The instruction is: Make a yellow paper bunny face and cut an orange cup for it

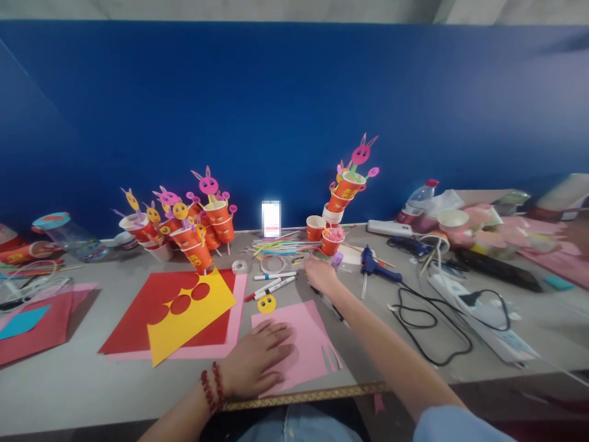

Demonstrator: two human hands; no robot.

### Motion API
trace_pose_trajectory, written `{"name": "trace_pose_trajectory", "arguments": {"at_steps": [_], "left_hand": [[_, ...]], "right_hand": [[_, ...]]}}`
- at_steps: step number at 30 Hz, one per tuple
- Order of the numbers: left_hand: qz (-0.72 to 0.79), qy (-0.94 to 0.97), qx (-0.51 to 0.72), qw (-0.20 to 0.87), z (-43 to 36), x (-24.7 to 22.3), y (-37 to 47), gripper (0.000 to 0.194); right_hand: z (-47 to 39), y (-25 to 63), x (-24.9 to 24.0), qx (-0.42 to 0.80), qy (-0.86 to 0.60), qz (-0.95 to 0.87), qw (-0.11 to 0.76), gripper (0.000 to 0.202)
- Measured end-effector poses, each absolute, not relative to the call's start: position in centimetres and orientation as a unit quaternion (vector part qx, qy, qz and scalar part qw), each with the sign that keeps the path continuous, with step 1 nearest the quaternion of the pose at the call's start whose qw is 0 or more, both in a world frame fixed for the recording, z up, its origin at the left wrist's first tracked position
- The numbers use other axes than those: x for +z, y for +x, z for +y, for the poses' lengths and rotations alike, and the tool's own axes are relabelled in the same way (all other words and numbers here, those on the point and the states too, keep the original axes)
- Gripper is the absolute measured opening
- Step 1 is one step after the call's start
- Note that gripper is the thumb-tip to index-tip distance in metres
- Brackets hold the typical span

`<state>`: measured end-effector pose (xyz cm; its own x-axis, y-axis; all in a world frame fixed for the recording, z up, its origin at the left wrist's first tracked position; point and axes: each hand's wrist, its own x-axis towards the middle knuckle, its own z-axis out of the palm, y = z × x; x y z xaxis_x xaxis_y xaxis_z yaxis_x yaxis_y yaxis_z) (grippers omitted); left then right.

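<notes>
My left hand (pixel 262 359) lies flat with its fingers spread on a sheet of pink paper (pixel 306 325), which has narrow cut-out slits near its right corner. A yellow smiley disc (pixel 266 304) with two eyes sits just beyond that sheet. Stretched forward, my right hand (pixel 322 274) is down at the table in front of a small red paper cup (pixel 331 242) with pink pieces in it. Its fingers point away from me and are mostly hidden, so any held item cannot be made out. Under its wrist lies a dark pen-like thing (pixel 332 305).
Several markers (pixel 275 287) and a tape roll (pixel 273 264) lie in the middle. Yellow paper (pixel 202 313) with round holes rests on red paper at left. Decorated cup figures (pixel 218 215) stand behind. A blue glue gun (pixel 378 268), its cable and a power strip (pixel 488 325) occupy the right.
</notes>
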<state>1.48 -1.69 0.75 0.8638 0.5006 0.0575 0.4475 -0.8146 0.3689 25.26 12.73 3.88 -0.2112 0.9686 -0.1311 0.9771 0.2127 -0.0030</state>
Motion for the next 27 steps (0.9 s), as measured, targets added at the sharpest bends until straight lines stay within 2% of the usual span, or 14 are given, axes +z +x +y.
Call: {"name": "trace_pose_trajectory", "arguments": {"at_steps": [4,8,11,12,15,18,22,27], "left_hand": [[0.251,0.948,0.088,0.174,-1.7,0.8,1.4,0.054],[0.257,0.947,0.092,0.167,-1.3,0.4,0.9,0.056],[0.261,0.949,0.086,0.156,-1.4,0.4,0.6,0.059],[0.265,0.949,0.085,0.15,-1.5,0.6,0.6,0.059],[0.289,0.943,0.096,0.133,-2.6,1.3,1.4,0.056],[0.296,0.939,0.104,0.138,-4.1,2.0,3.0,0.053],[0.29,0.94,0.095,0.152,-5.3,1.9,4.7,0.05],[0.317,0.935,0.082,0.138,-5.7,1.0,5.0,0.05]], "right_hand": [[12.1,25.4,4.6,-0.061,0.604,0.795,0.006,0.024],[9.4,25.9,5.7,-0.093,0.565,0.817,-0.07,0.033],[5.7,26.9,5.3,-0.152,0.526,0.83,-0.106,0.03],[4.4,27.3,4.8,-0.189,0.509,0.831,-0.118,0.029],[0.8,28.3,2.7,-0.416,0.472,0.74,-0.237,0.028],[-1.3,28.6,0.8,-0.522,0.469,0.659,-0.27,0.022],[-2.1,28.4,-0.1,-0.523,0.477,0.644,-0.29,0.014],[-2.0,28.4,0.0,-0.444,0.48,0.715,-0.249,0.015]]}}
